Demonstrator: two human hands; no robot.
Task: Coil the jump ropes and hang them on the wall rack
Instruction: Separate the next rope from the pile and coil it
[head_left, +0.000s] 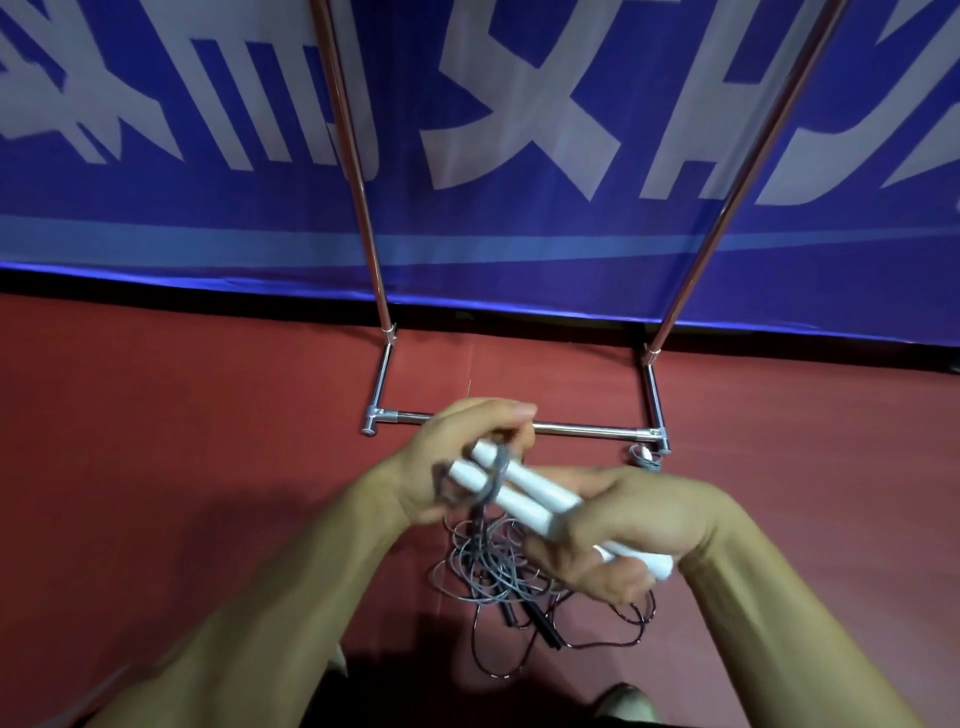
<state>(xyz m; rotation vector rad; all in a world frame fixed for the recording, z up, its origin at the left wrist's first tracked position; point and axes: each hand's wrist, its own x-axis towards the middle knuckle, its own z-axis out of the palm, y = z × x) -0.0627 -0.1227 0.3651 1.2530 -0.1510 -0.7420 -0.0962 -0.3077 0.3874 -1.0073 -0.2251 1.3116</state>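
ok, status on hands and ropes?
Right hand grips two white plastic handles. Left hand pinches grey cord wrapped round them. Tangled grey and dark ropes on floor, before chrome tube rack.

Rack (587, 429) uprights run off top edge; banner (208, 249) lettering cropped too. L hand (457, 457) & grey cord (493, 480) round white handles (524, 493) motion-blurred. R hand (639, 525) covers handles' mid part. Rope pile (488, 577) partly behind both hands. Shoe (623, 701) cut by bottom edge. Small thing (644, 456) at rack's R foot: can't tell what.
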